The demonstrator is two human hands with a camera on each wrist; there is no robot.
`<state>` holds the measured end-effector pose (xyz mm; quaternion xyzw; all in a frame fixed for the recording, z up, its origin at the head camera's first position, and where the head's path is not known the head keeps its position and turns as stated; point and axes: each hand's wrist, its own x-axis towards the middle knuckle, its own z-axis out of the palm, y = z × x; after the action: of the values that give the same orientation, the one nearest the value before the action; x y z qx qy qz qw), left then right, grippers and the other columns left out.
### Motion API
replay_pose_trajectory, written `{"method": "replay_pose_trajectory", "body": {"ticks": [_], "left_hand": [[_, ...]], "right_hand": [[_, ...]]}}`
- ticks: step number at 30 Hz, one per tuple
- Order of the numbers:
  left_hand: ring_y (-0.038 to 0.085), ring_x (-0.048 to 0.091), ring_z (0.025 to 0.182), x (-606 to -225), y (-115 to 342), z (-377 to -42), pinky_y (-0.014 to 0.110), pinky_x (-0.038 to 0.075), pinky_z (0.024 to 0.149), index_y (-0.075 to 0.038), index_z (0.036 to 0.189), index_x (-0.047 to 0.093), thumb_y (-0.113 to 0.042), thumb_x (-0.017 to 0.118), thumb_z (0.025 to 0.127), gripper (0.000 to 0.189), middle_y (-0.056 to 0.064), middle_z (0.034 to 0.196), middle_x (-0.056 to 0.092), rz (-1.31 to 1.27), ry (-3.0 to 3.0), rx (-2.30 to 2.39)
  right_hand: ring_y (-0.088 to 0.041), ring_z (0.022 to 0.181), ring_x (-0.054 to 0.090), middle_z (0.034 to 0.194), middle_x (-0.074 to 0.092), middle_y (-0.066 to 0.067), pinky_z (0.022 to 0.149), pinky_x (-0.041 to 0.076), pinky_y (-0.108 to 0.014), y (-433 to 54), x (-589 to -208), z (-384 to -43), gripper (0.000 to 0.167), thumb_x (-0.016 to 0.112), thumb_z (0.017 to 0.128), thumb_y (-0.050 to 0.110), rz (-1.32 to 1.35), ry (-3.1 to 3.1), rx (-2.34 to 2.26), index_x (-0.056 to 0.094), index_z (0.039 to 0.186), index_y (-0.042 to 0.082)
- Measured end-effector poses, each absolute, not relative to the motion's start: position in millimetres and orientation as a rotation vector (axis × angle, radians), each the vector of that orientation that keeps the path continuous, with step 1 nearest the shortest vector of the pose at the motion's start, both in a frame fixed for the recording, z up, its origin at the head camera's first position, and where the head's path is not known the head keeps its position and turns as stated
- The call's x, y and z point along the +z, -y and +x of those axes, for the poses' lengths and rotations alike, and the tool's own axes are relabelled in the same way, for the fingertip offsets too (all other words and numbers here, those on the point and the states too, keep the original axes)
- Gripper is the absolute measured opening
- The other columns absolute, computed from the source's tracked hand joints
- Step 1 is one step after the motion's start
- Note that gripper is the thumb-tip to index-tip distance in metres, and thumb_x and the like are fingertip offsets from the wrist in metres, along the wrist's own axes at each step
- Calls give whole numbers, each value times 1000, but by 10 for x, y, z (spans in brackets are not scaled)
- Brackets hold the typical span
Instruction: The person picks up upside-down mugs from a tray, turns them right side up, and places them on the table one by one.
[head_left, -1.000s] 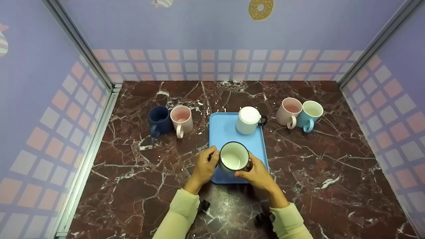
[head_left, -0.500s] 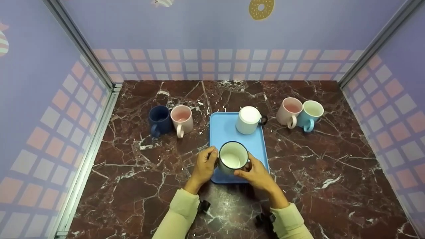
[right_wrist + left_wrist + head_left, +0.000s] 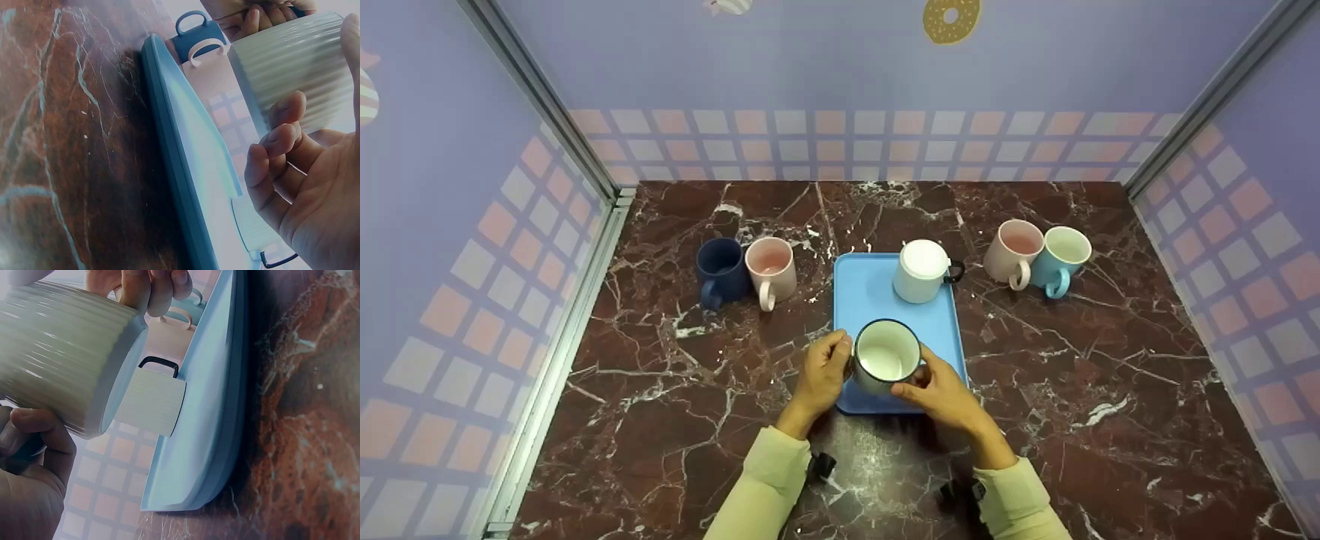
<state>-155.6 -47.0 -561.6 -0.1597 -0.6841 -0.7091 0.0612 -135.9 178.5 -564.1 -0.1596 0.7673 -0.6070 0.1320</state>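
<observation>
An off-white ribbed mug [image 3: 888, 352] with a dark rim is held upright, mouth up, above the near half of a blue tray [image 3: 870, 304]. My left hand [image 3: 823, 375] grips its dark handle, mostly hidden by the fingers in the head view. From the other side, my right hand [image 3: 941, 390] holds the mug's wall between thumb and fingers. In the left wrist view the mug's base [image 3: 121, 379] shows raised off the tray. A second white mug [image 3: 921, 271] with a black handle stands upside down at the tray's far right corner.
To the left, a navy mug [image 3: 722, 271] and a pink mug [image 3: 771, 274] stand side by side on the marbled table [image 3: 660, 435]. Another pink mug [image 3: 1012, 255] and a light-blue mug [image 3: 1061, 261] stand at the right. Patterned walls [image 3: 840, 75] enclose the table.
</observation>
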Motion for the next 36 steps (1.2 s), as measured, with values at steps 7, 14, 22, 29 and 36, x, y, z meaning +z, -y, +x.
{"method": "replay_pose_trajectory", "body": {"ticks": [7,14,22,29,36], "left_hand": [[1,37,50,-5600,468,-1554,17,29,48,4,68,35,-4,43,104,38,-12,58,37,-474,2052,-2177],[1,37,50,-5597,470,-1557,18,29,47,6,69,35,-5,43,105,38,-12,58,37,-477,2032,-2224],[1,36,49,-5615,471,-1555,18,28,46,7,69,34,-5,42,105,39,-13,58,37,-481,2007,-2281],[1,35,47,-5601,470,-1551,18,28,44,6,69,32,-5,41,106,40,-13,57,36,-492,2023,-2268],[1,35,47,-5598,492,-1543,17,28,44,6,69,33,-6,42,105,39,-13,56,36,-472,2032,-2273]], "right_hand": [[-5,65,60,78,67,0,58,49,-20,-1775,-5631,-1369,83,83,88,35,-485,-2210,-1789,42,150,-3],[-4,61,56,73,64,1,54,44,-19,-1778,-5628,-1372,81,83,89,32,-475,-2245,-1758,42,150,-3],[-4,61,56,71,62,2,55,44,-19,-1797,-5640,-1365,79,82,90,28,-489,-2260,-1741,41,151,-1],[-4,63,54,72,60,0,56,44,-19,-1829,-5659,-1332,72,82,89,16,-486,-2260,-1748,44,148,-1],[-7,67,56,83,64,-10,62,49,-21,-1975,-5678,-1296,83,88,83,18,-439,-2407,-1700,45,153,10]]}}
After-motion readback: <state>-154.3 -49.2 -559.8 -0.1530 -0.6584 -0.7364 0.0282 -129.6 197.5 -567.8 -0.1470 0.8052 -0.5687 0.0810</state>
